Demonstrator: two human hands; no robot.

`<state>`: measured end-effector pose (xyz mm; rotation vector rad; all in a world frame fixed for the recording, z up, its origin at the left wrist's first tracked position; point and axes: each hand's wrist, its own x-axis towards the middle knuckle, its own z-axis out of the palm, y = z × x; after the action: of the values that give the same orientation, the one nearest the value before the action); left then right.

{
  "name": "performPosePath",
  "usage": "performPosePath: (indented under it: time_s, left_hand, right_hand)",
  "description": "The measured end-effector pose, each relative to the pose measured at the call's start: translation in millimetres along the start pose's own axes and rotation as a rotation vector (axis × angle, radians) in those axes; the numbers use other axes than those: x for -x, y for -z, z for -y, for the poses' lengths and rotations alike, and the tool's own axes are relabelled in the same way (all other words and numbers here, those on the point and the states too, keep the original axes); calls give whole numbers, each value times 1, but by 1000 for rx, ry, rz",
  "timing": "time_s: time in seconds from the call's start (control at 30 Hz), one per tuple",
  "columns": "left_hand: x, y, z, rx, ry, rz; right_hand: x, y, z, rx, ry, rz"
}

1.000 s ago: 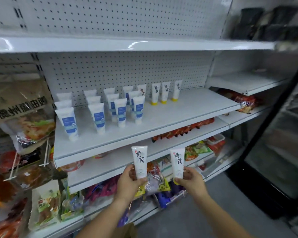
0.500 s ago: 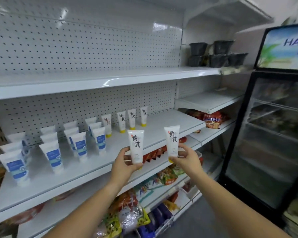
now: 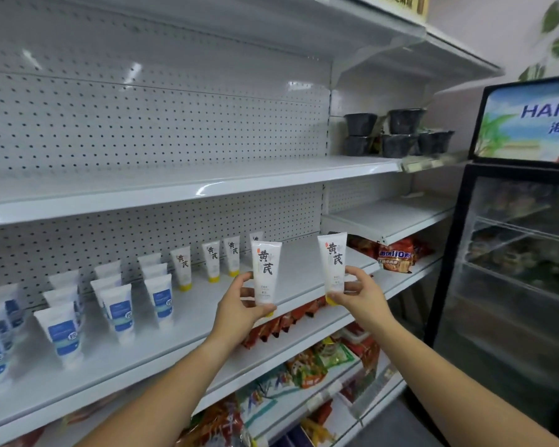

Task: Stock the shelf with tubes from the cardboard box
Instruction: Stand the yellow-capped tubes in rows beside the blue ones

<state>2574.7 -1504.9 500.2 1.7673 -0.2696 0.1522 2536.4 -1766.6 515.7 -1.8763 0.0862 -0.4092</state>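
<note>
My left hand (image 3: 236, 308) pinches the lower part of one tube (image 3: 266, 272), index finger on its left edge and thumb curled under near the cap. My right hand (image 3: 365, 301) does the same with a second tube (image 3: 333, 262), thumb at the bottom and fingers behind its right edge.

Both tubes stand nearly upright, long axis vertical. The yellow cap points down, the flat crimped end points up, and the black lettering faces me. The right-hand tube leans a little, its top towards the left.

I hold the pair side by side and apart from each other, in front of the right half of the shelf (image 3: 207, 317) and above its front edge. I cannot tell whether either one touches it.

On the shelf, along the back, runs a row of matching yellow-capped tubes (image 3: 213, 261), all cap-down. My left-hand tube partly hides the one at the right end of the row. The left half of the shelf holds blue-labelled tubes (image 3: 120, 312) in short columns, also upright on their caps.

Above the shelf and to its right, black bowls (image 3: 397, 132) are stacked in two layers. I cannot see what is in them. Just right of the shelf lies a red snack packet (image 3: 396, 254). Below the shelf, more coloured packets (image 3: 317, 366) fill the lower tiers. Further right stands a glass-door fridge (image 3: 513, 269), its contents blurred.
</note>
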Motion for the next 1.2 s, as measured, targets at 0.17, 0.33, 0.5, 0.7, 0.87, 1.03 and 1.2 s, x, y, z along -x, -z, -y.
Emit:
performPosePath:
  time_s: [0.17,0.33,0.5,0.7,0.87,1.03,1.2]
  left_hand:
    - [-11,-7,-8,-4,-9,2]
    - [-27,-8,1,-18,4,-1]
    - [-48,-13,20,-23,28,-23]
    - [-80,-20,40,-12,40,-18]
    - [-105,-32,52,-5,63,-28]
    - [-133,-52,58,2,74,-45]
    - [-153,-79,60,17,83,-90]
  right_hand:
    - [-18,6,4,-4,8,24]
    - [-38,-7,-4,-18,14,31]
    - [-54,-27,-22,-10,-14,46]
    - [-80,-43,-37,6,-50,44]
    - [-103,-44,-42,13,-70,41]
    - [-135,-34,-53,17,-71,45]
    - [-177,-23,-74,16,-64,82]
